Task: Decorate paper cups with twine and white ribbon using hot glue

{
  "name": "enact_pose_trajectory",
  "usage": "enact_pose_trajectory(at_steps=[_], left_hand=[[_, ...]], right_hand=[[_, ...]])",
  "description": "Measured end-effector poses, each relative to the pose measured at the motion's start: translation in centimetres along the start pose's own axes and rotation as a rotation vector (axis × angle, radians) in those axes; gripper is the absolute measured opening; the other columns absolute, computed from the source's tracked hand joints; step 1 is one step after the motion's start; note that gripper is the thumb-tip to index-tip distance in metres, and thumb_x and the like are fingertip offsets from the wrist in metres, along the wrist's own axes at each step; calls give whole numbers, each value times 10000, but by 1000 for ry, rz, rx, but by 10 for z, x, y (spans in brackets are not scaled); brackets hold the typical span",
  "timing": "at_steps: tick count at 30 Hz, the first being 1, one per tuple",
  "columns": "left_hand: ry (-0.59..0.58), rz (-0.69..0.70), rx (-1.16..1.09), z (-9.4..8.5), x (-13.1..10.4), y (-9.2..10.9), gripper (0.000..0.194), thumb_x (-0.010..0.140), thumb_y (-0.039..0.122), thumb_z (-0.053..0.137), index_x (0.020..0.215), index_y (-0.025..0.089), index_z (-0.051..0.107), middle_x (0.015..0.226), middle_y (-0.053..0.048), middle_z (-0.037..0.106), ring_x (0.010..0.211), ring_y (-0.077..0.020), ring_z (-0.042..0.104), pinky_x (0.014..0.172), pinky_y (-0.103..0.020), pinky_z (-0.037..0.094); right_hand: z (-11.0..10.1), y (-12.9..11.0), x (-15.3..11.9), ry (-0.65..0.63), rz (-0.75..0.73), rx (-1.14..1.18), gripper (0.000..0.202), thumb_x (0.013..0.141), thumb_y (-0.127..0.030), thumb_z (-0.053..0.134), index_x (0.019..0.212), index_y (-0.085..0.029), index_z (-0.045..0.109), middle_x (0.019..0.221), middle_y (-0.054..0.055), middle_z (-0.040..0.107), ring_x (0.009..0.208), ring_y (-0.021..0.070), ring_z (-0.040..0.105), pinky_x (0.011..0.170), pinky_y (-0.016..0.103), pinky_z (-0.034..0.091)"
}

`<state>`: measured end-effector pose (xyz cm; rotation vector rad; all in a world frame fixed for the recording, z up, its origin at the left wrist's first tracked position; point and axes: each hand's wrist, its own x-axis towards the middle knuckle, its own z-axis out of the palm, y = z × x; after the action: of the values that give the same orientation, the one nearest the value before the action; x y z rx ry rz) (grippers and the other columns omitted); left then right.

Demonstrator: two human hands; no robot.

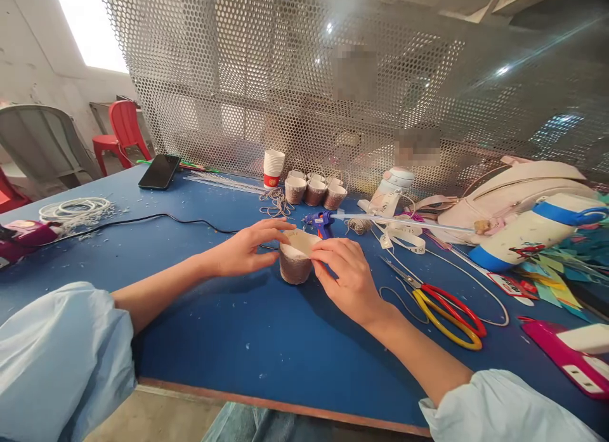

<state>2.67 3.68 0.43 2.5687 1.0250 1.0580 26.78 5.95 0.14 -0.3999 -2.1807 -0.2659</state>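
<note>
A small paper cup (295,269) with a brown, cord-like wrapping stands upright on the blue table in front of me, its pale inside showing. My right hand (345,274) pinches the cup's right rim between thumb and fingers. At the left rim is my left hand (250,245), thumb and fingers apart; whether its fingertips touch the cup, I cannot tell. Just behind the cup lies a blue glue gun (321,221) with a long clear glue stick (404,222) out of its back. Several similar wrapped cups (315,191) with handles stand farther back.
Red-and-yellow-handled scissors (447,315) lie to the right. Behind stand stacked paper cups (273,168) beside loose twine (276,204). A black cable (162,215) crosses the left side. A phone (160,171), a bottle (533,233), a bag (518,188) and a pink power strip (561,353) surround the workspace.
</note>
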Motion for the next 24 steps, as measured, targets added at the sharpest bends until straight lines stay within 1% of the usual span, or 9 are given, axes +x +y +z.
enact_pose_trajectory(at_steps=[2, 4, 6, 10, 12, 15, 19, 21, 24], left_hand=[[-19, 17, -57, 0, 1, -5, 195, 885, 167, 559, 1071, 166, 619, 1348, -137, 588, 1371, -259, 441, 1131, -465, 377], [-3, 51, -91, 1, 2, -7, 147, 896, 185, 569, 1032, 170, 622, 1287, -131, 630, 1378, -260, 435, 1124, -461, 389], [29, 88, -95, 2, 3, -5, 96, 896, 174, 573, 977, 168, 625, 1196, -125, 669, 1355, -254, 466, 1103, -443, 417], [78, 176, -58, 0, 4, 3, 53, 886, 156, 587, 917, 173, 627, 977, -93, 694, 1198, -227, 591, 1003, -381, 499], [72, 193, -32, -4, 4, 9, 58, 884, 153, 583, 914, 175, 628, 960, -92, 680, 1119, -215, 617, 949, -359, 517], [14, 172, -23, -10, 2, 20, 68, 895, 160, 564, 912, 170, 629, 975, -98, 666, 1032, -198, 621, 897, -335, 516], [-96, 82, -97, -12, 0, 31, 49, 901, 178, 570, 912, 165, 616, 879, -54, 665, 859, -154, 607, 815, -288, 500], [-108, 48, -134, -11, -1, 33, 43, 900, 182, 572, 908, 166, 612, 864, -38, 662, 830, -142, 594, 806, -276, 488], [-86, 22, -162, -7, -2, 32, 49, 892, 197, 583, 900, 166, 620, 859, -35, 651, 825, -145, 584, 799, -272, 482]], right_hand=[[1, -2, 1, 10, -21, -29, 156, 871, -50, 582, 921, -196, 609, 953, 61, 709, 906, 209, 635, 825, 376, 464], [1, -5, 3, 13, -46, -42, 165, 853, -44, 594, 923, -193, 603, 960, 57, 717, 905, 209, 641, 833, 380, 455], [1, -7, 6, 10, -67, -45, 152, 847, -52, 603, 912, -190, 598, 916, 50, 717, 856, 196, 644, 816, 374, 450], [-3, -9, 9, 7, -84, -66, 129, 862, -70, 595, 903, -193, 597, 824, 32, 697, 766, 168, 620, 787, 359, 440], [-6, -9, 9, 3, -79, -45, 142, 868, -66, 586, 924, -196, 599, 827, 31, 696, 763, 166, 614, 782, 357, 433], [-11, -11, 9, -29, -33, 76, 136, 877, -77, 583, 933, -200, 599, 848, 31, 690, 775, 165, 616, 793, 361, 431], [-17, -15, 9, -145, 66, 271, 113, 895, -113, 591, 950, -211, 591, 845, 5, 676, 776, 152, 607, 826, 352, 422], [-19, -17, 9, -190, 121, 317, 110, 894, -118, 599, 952, -211, 591, 857, 3, 665, 789, 150, 595, 825, 336, 427], [-20, -19, 9, -207, 173, 328, 96, 899, -120, 592, 869, -210, 581, 801, -6, 636, 760, 149, 579, 772, 314, 440]])
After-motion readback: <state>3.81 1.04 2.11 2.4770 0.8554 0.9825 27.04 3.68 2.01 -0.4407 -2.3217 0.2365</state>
